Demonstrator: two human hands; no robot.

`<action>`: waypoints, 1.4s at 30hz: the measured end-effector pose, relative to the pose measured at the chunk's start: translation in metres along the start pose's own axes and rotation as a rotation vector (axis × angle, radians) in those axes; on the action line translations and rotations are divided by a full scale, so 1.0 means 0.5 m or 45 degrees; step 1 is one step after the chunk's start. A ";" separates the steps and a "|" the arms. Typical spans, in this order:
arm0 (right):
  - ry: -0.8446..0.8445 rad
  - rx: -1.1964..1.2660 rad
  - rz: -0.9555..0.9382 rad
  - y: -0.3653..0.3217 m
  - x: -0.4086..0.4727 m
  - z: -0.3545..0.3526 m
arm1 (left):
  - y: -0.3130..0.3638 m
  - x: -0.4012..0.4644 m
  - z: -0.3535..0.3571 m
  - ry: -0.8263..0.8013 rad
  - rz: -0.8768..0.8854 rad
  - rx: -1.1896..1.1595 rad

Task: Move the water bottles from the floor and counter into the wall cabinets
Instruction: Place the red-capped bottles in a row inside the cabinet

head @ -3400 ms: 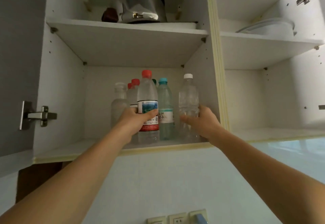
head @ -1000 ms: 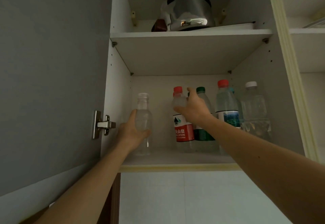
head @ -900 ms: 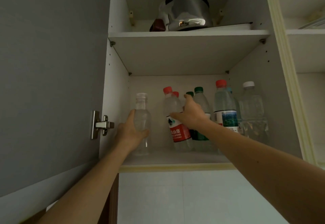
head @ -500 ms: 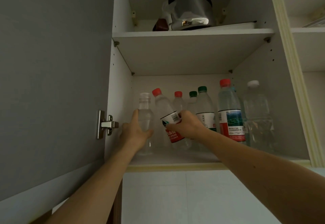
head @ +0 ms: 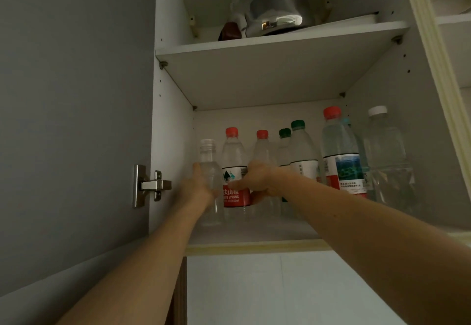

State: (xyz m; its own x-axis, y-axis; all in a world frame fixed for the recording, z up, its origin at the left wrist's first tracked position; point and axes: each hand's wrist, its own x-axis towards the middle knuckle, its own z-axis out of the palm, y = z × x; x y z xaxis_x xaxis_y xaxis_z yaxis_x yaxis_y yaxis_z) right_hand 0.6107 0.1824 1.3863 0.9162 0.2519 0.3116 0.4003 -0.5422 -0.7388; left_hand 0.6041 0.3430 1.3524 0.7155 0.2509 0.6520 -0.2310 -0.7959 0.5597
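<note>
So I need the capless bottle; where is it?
Head view: the capless bottle stands leftmost on the lower shelf, gripped by the left hand.

Dim, soft, wide-angle edge distortion

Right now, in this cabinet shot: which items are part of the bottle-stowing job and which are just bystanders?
Job:
left hand gripping uncapped clear bottle
right hand gripping red-label bottle
green-cap bottles
blue-label bottle
white-cap bottle
lower shelf

Bystanders:
steel kettle
door hinge
</note>
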 end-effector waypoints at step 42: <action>0.591 -1.842 -0.539 0.021 0.084 0.041 | -0.026 0.083 0.031 -0.045 0.292 1.909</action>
State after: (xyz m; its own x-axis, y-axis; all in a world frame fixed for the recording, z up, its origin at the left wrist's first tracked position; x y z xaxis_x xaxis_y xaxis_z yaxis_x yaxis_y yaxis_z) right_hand 0.6530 0.2038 1.3794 0.5543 0.4673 0.6888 0.0463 -0.8436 0.5350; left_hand 0.6468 0.3551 1.3642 0.7782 0.0517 0.6259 0.5126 -0.6281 -0.5854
